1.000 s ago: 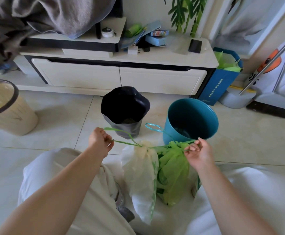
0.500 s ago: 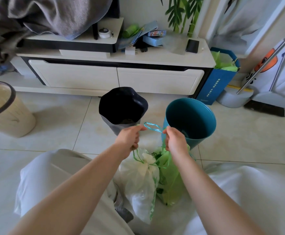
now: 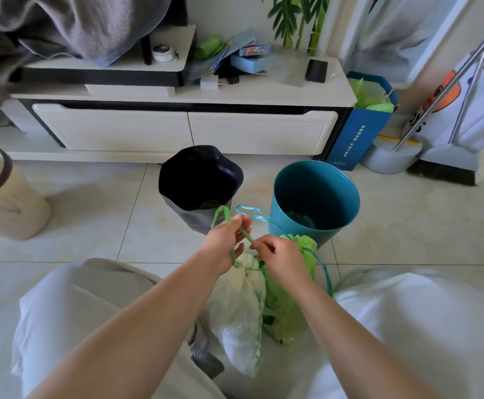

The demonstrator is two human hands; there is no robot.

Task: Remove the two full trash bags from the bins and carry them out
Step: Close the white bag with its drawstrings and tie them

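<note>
Two full trash bags stand on the floor between my knees: a white one (image 3: 239, 309) on the left and a green one (image 3: 285, 309) on the right, both cinched at the neck. My left hand (image 3: 226, 236) pinches the green drawstring (image 3: 220, 214) above the white bag, with a blue string loop (image 3: 249, 213) rising beside it. My right hand (image 3: 278, 256) grips the string just above the bags' necks. Behind them stand a black bin (image 3: 199, 182) and a teal bin (image 3: 315, 197), both without bags.
A beige bin (image 3: 1, 197) sits at the left. A white TV cabinet (image 3: 183, 131) runs along the back, with a blue paper bag (image 3: 359, 125), a dustpan (image 3: 390, 156) and a broom (image 3: 448, 165) to its right. My bent knees flank the bags.
My hands came together from wide apart, then dropped closer to the bags' necks. My right hand moved down onto the strings; the left now holds a green loop.
</note>
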